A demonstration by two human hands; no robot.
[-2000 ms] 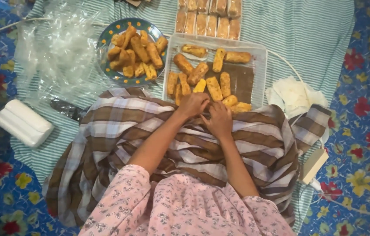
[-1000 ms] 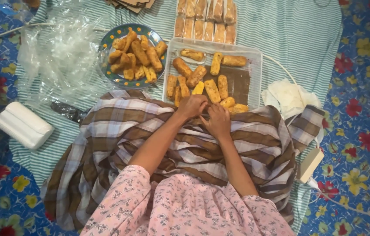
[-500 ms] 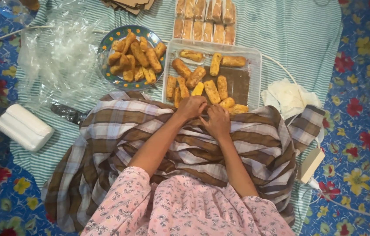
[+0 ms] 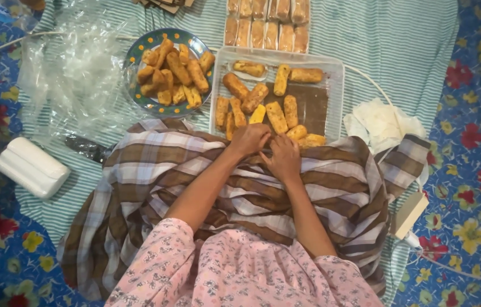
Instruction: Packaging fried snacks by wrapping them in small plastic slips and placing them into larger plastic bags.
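Nothing much has shifted: our left hand [image 4: 250, 138] and right hand [image 4: 282, 157] stay curled together mid-frame beside the tray [image 4: 335, 96], perhaps pinching something hidden.

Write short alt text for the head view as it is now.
Seen from above, a seated person's left hand and right hand meet over a brown checked cloth at the near edge of a clear tray of golden fried rolls. A blue plate of more rolls sits left of the tray.
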